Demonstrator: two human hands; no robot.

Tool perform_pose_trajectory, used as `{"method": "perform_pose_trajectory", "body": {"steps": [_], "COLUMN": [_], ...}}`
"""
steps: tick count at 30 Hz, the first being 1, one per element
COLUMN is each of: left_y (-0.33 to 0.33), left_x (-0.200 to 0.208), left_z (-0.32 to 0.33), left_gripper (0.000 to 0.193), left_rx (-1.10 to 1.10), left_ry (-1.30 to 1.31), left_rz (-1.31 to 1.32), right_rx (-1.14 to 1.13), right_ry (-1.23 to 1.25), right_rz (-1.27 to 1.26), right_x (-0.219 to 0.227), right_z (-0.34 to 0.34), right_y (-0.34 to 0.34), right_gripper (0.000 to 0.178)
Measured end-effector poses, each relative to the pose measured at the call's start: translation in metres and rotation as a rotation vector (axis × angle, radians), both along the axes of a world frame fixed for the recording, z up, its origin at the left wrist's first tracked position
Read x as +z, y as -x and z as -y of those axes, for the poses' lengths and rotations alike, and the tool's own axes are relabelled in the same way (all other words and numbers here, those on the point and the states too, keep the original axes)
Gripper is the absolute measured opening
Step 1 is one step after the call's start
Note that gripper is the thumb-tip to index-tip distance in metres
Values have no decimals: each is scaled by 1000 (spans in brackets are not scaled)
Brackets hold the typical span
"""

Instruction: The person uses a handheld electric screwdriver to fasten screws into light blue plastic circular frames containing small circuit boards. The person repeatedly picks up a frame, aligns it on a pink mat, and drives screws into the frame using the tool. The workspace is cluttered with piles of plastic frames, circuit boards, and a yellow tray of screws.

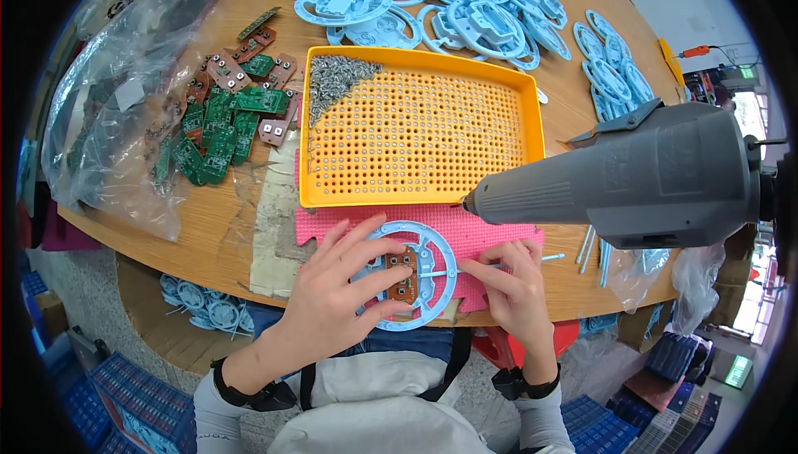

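A light-blue plastic wheel-shaped frame (450,248) lies on the pink foam mat (499,236). My left hand (328,279) grips it from the left, fingers spread across it and fingertips on a brown circuit board (402,286) set in its middle. Several small black buttons show on that board. To the right, my right hand (517,288) pinches a thin light-blue rod (552,258). The rod's inner end reaches across the frame's right rim toward the board. Part of the frame is hidden under my left hand.
A yellow perforated tray (539,121) with silvery screws (332,80) stands beyond the mat. A grey power screwdriver (615,180) juts in from the right. Green and brown circuit boards (220,121) and clear plastic bags (100,146) lie left. Blue frames (482,26) are heaped at the back.
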State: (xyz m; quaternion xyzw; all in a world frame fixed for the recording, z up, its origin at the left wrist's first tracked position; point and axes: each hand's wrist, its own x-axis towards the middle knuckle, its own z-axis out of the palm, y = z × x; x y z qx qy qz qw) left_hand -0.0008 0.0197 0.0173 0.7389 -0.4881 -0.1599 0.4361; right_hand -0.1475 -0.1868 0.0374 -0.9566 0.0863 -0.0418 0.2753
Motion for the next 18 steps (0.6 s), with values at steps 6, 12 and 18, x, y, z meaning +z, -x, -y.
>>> {"method": "perform_pose_trajectory", "body": {"steps": [6, 12, 18], "left_y": [4, -1, -4], "left_x": [-3, -1, -4], "left_z": [2, 2, -2], "left_gripper": [40, 41, 43], "left_rx": [16, -25, -20], "left_ry": [39, 4, -4], "left_rz": [-3, 71, 155], "right_rx": [-11, -39, -307], "right_ry": [-83, -62, -188], "right_rz": [25, -7, 25], "right_x": [-7, -2, 25], "right_z": [1, 1, 0], "right_y": [-2, -3, 4], "right_gripper": [33, 33, 39]}}
